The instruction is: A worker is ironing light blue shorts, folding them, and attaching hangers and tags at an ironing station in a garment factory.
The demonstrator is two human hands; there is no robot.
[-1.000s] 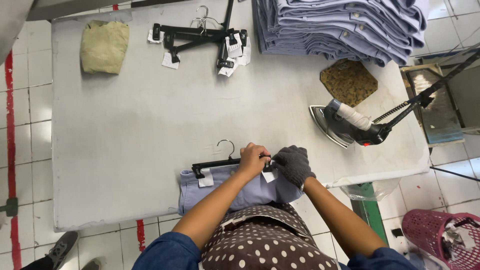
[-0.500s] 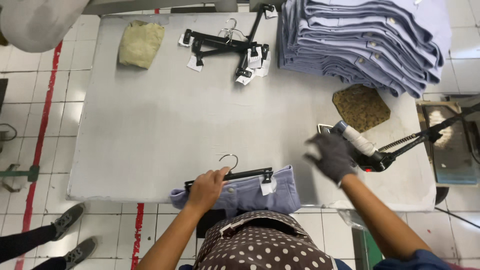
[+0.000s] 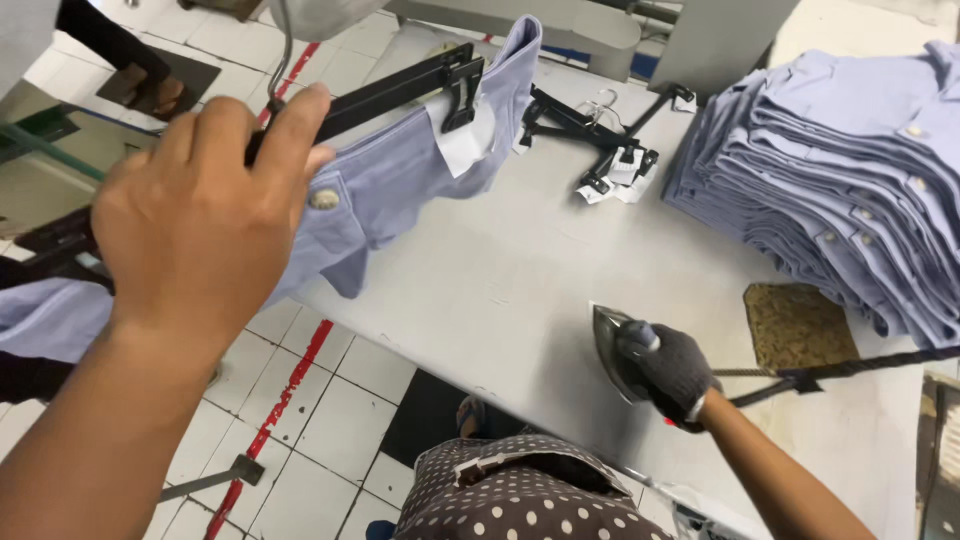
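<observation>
- The left hand (image 3: 200,215), bare, is closed around the bar of a black clip hanger (image 3: 385,95) and holds it up in the air, off the near-left edge of the desk (image 3: 500,290).
- From the hanger's clips hangs a pale blue garment (image 3: 390,175) of soft woven cloth, with a light button at its waistband and a white paper tag by one clip; it droops left of the desk, over the white floor tiles.
- The right hand (image 3: 672,372), in a dark grey knitted glove, is wrapped around the handle of the iron (image 3: 618,350), which rests on the desk near its front edge.
- The iron is wedge-shaped with a shiny metal body; a dark cord (image 3: 850,365) runs from it to the right across the desk.
- Just right of the iron lies a brownish, coarse mat (image 3: 795,325), flat on the desk.
- Beyond the mat, at the desk's far right, sits a tall stack of folded pale blue garments (image 3: 850,190), layered edge on edge.
- At the desk's far side, left of the stack, lies a heap of spare black hangers (image 3: 600,135) with white tags, tangled together.
- The desk top is smooth, light grey padding, faintly creased.
- Nothing lies between the iron and the raised hanger.
</observation>
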